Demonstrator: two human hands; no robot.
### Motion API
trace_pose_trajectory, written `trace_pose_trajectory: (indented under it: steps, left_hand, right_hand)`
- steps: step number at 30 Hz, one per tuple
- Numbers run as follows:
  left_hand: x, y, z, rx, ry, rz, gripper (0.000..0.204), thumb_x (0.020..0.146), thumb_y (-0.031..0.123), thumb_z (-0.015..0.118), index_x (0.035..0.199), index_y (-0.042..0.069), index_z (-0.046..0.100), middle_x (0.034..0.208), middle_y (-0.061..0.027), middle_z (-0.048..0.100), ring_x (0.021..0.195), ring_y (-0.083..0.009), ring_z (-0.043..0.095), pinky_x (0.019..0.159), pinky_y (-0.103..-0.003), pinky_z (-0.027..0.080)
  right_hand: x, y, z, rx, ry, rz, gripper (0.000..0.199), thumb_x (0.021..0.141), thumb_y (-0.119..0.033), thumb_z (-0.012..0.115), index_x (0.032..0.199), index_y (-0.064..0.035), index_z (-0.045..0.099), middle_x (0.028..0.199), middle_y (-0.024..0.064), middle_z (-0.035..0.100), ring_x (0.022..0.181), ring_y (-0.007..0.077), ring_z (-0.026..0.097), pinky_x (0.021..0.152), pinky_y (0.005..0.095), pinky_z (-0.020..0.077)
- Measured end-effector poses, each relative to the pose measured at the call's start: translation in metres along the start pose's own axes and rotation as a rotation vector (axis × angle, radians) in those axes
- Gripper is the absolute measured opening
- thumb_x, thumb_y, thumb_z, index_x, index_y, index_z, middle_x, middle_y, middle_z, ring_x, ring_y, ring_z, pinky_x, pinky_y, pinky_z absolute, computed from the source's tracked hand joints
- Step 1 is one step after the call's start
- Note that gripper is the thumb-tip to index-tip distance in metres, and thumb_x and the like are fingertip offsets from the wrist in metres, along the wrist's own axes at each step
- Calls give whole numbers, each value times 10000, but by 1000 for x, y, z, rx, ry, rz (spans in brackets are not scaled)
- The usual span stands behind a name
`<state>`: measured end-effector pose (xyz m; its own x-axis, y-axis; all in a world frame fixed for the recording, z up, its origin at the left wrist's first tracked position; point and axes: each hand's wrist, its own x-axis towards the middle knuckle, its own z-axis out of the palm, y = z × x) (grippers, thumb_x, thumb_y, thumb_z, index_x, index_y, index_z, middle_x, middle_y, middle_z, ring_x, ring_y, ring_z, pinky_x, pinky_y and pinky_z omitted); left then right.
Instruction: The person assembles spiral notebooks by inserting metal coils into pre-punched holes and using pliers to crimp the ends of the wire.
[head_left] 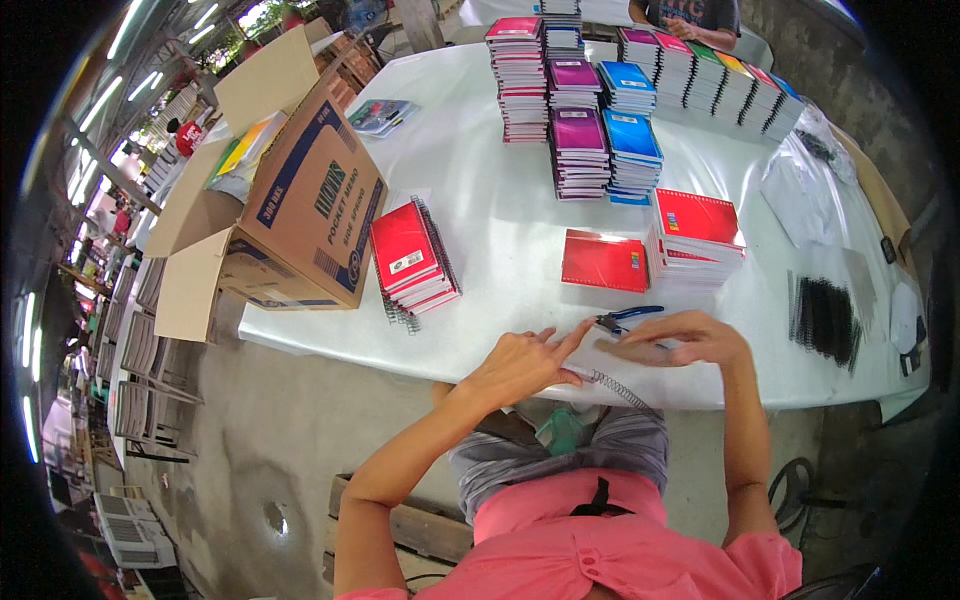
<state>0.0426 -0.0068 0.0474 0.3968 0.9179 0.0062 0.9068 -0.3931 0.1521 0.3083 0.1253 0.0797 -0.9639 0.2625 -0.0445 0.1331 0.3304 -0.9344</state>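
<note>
1. Looking down from the head view, we see the left hand (pixel 525 365) at the near edge of a white counter (pixel 480 265), its forefinger stretched out toward the right and its thumb spread apart below.

2. We find the black wire coil (pixel 622 388) between the two hands, its upper end just beside the left thumb and its lower end slanting to the right past the counter's edge. We cannot tell whether the thumb touches it.

3. We see the right hand (pixel 705 340) above and to the right of the coil, bent at the wrist, its fingers pointing left. They are blurred, so we cannot tell whether they close on anything.

4. Just beyond the fingers of both hands we have the blue-handled pliers (pixel 632 314) lying on the counter.

5. Farther off, we see a red notebook (pixel 605 262) lying flat beside a red stack (pixel 698 225).

6. To the left we have a bundle of red notebooks (pixel 408 260) near an open carton (pixel 310 215); well to the right, a pile of black coils (pixel 825 315).
</note>
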Motion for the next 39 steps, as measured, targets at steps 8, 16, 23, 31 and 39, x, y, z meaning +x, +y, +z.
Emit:
trace_pose_trajectory:
  steps: [8, 16, 23, 31, 39]
  left_hand:
    - [12, -1, 0, -70, 108, -3, 993, 809, 657, 562, 1526, 77, 192, 947, -252, 667, 772, -367, 690, 590, -418, 547]
    - [9, -1, -1, -115, 52, -35, 1013, 806, 569, 645, 1545, 120, 116, 1038, -220, 670, 853, -372, 685, 631, -439, 550]
    - [4, -11, -3, -128, 67, -90, 1050, 789, 538, 680, 1550, 165, 60, 1107, -192, 658, 869, -385, 665, 674, -475, 529]
    - [14, -10, -12, -72, -74, -146, 961, 787, 587, 661, 1538, 213, 192, 710, -147, 667, 678, -384, 654, 605, -471, 493]
    - [21, -21, -12, -178, -86, -105, 978, 774, 596, 676, 1520, 132, 246, 658, -193, 633, 655, -402, 638, 601, -481, 484]
  right_hand:
    - [19, 20, 10, 303, -42, -28, 543, 887, -349, 679, 1329, -52, 578, 1266, 123, 610, 1121, 232, 582, 962, 343, 449]
    - [40, 20, 13, -102, -146, 45, 642, 867, -452, 667, 1386, -98, 537, 1250, 112, 620, 1068, 227, 606, 873, 329, 478]
    - [45, 17, 17, -60, -107, -5, 590, 875, -399, 668, 1370, -99, 555, 1151, 98, 613, 1005, 224, 579, 864, 332, 449]
    - [51, 32, 12, 2, -119, 37, 583, 893, -428, 649, 1367, -101, 558, 1178, 98, 607, 1026, 202, 570, 863, 320, 449]
    - [54, 26, 6, -15, -79, 51, 588, 892, -448, 639, 1342, -76, 574, 1245, 88, 600, 1055, 190, 570, 851, 320, 441]
